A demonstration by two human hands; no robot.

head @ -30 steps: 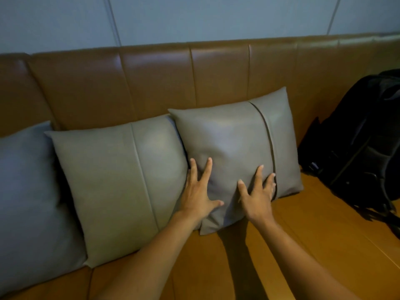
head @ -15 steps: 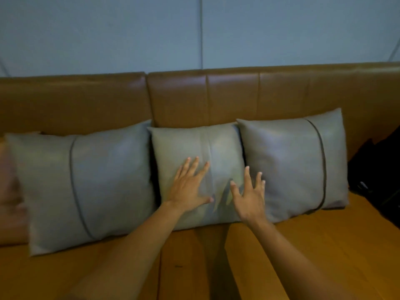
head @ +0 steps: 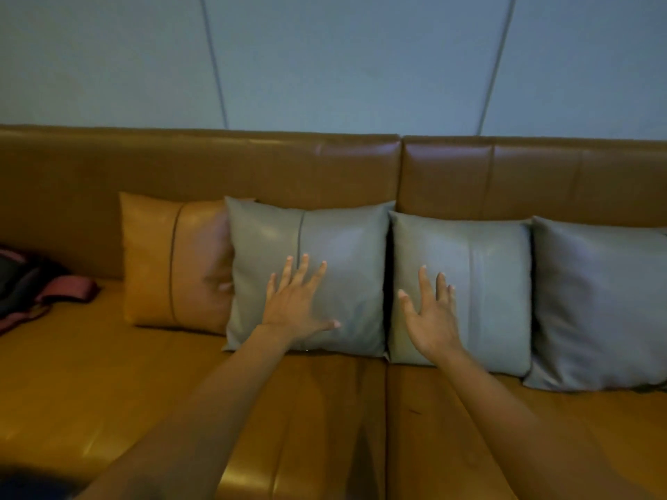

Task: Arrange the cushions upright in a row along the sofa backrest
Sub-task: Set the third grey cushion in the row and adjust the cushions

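Several cushions stand upright in a row against the brown leather backrest (head: 325,167). From the left: a tan cushion (head: 162,261), a grey cushion (head: 346,254), a second grey cushion (head: 494,268) and a third grey cushion (head: 599,301) cut by the right edge. My left hand (head: 296,301) lies flat with spread fingers on the first grey cushion. My right hand (head: 429,315) is open with its palm at the left part of the second grey cushion; whether it touches is unclear. Neither hand holds anything.
The tan seat (head: 108,384) runs along the front, with a seam (head: 385,427) between two seat sections. A dark bag with pink-red straps (head: 39,290) lies on the seat at the far left. A grey panelled wall (head: 325,59) rises behind the sofa.
The view has swung left along the sofa: the black backpack at the right is gone, the tan cushion and the strapped bag have appeared. Both hands have shifted one cushion to the left.
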